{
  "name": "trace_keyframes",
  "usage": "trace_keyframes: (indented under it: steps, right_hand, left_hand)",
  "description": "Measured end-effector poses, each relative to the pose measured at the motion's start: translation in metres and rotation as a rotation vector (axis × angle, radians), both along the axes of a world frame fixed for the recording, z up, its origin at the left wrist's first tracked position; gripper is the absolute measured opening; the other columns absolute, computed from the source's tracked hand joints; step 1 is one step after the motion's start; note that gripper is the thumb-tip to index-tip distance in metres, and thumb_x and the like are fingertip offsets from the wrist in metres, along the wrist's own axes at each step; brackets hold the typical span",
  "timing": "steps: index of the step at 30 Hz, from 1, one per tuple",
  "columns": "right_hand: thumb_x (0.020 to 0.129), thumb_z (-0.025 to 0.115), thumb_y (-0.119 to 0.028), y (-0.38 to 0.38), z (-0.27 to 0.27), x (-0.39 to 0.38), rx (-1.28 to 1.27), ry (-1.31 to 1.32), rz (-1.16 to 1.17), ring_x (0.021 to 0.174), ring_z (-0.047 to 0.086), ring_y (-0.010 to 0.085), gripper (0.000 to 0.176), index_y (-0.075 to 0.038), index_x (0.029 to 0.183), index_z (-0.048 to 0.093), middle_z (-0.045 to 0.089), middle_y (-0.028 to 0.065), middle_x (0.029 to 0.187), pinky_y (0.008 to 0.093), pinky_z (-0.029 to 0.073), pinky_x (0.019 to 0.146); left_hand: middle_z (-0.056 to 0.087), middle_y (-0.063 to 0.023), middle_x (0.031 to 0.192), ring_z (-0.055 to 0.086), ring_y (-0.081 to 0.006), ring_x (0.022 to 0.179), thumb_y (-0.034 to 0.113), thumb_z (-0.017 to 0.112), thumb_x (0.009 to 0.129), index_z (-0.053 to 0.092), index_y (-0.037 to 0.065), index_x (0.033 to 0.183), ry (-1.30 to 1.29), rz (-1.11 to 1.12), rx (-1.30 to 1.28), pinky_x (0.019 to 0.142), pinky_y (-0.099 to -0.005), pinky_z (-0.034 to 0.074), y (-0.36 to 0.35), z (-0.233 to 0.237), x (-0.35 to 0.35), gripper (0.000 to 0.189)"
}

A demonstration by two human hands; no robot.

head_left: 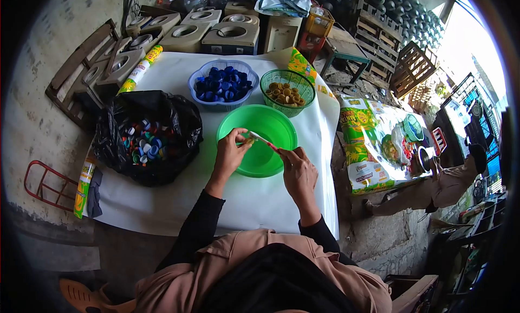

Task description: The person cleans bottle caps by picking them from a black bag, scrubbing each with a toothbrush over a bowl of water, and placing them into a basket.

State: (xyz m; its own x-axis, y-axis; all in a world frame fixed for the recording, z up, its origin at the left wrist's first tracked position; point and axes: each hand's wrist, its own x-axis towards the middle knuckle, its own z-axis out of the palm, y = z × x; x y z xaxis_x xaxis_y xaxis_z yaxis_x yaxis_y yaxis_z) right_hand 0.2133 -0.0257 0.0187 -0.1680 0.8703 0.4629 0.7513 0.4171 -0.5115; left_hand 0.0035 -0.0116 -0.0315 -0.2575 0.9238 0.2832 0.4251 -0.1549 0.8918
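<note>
Over the green basin (257, 168), my left hand (232, 150) pinches a small pale yellowish bottle cap (248, 141), partly hidden by the fingers. My right hand (299, 173) is closed round the red handle of a slim knife (264, 140). Its whitish blade points up and left, with the tip right at the cap. Behind the basin stand a blue plastic basket (193, 91) heaped with dark blue caps (225, 84) and a green mesh basket (309, 99) with tan caps (285, 94). To the left, a black plastic bag (179, 115) lies open around mixed-colour caps (146, 143).
A white sheet (162, 204) covers the table. Beige moulded units (187, 36) line the back. On the right, a person (449, 185) sits by a second covered surface (363, 150) with a small basket (413, 127). A red metal frame (49, 185) leans at left.
</note>
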Motion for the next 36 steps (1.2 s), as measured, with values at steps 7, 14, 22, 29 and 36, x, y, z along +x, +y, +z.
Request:
trace_keyframes:
  steps: [7, 14, 22, 29, 36]
  right_hand:
    - [0.088, 0.067, -0.012, 0.022, -0.009, -0.015, -0.041, -0.259, 0.022, 0.079, 0.066, 0.0278, 0.017, -0.018, 0.097, 0.080, 0.064, 0.0059, 0.089, 0.0401, 0.050, 0.064]
    - [0.093, 0.068, -0.021, -0.003, 0.010, -0.008, -0.055, -0.065, -0.003, 0.070, 0.066, 0.0282, 0.016, -0.016, 0.105, 0.077, 0.065, 0.0054, 0.087, 0.0383, 0.048, 0.060]
    - [0.092, 0.067, -0.018, -0.004, 0.002, -0.012, -0.079, -0.152, -0.025, 0.077, 0.068, 0.0274, 0.016, -0.019, 0.103, 0.078, 0.065, 0.0050, 0.091, 0.0399, 0.049, 0.063]
    - [0.088, 0.067, -0.012, 0.025, -0.007, -0.010, -0.121, -0.302, 0.025, 0.081, 0.067, 0.0278, 0.021, -0.017, 0.105, 0.078, 0.064, 0.0064, 0.091, 0.0403, 0.051, 0.066]
    - [0.094, 0.068, -0.020, 0.001, 0.012, -0.009, -0.067, 0.024, 0.013, 0.069, 0.066, 0.0267, 0.013, -0.016, 0.103, 0.076, 0.064, 0.0051, 0.085, 0.0376, 0.046, 0.057]
  left_hand:
    - [0.068, -0.0155, 0.097, 0.071, -0.0257, 0.088, -0.001, 0.076, 0.082, 0.067, -0.002, 0.111, 0.127, -0.005, 0.048, 0.077, -0.0359, 0.056, 0.001, 0.011, -0.014, 0.030]
    - [0.065, -0.0152, 0.107, 0.071, -0.0238, 0.096, -0.005, 0.076, 0.082, 0.065, -0.005, 0.112, -0.050, -0.108, -0.018, 0.085, -0.0327, 0.061, 0.008, 0.003, -0.020, 0.032]
    - [0.066, -0.0121, 0.110, 0.070, -0.0196, 0.101, -0.005, 0.071, 0.087, 0.062, -0.008, 0.114, -0.156, -0.137, -0.049, 0.088, -0.0304, 0.060, 0.005, 0.002, -0.019, 0.029]
    - [0.065, -0.0143, 0.110, 0.071, -0.0212, 0.096, 0.011, 0.065, 0.097, 0.062, -0.008, 0.119, -0.222, -0.135, -0.100, 0.084, -0.0294, 0.059, 0.003, 0.006, -0.013, 0.028]
    - [0.069, -0.0147, 0.111, 0.071, -0.0192, 0.098, 0.019, 0.058, 0.103, 0.062, -0.009, 0.122, -0.545, -0.180, -0.097, 0.088, -0.0281, 0.058, 0.006, -0.002, -0.020, 0.034]
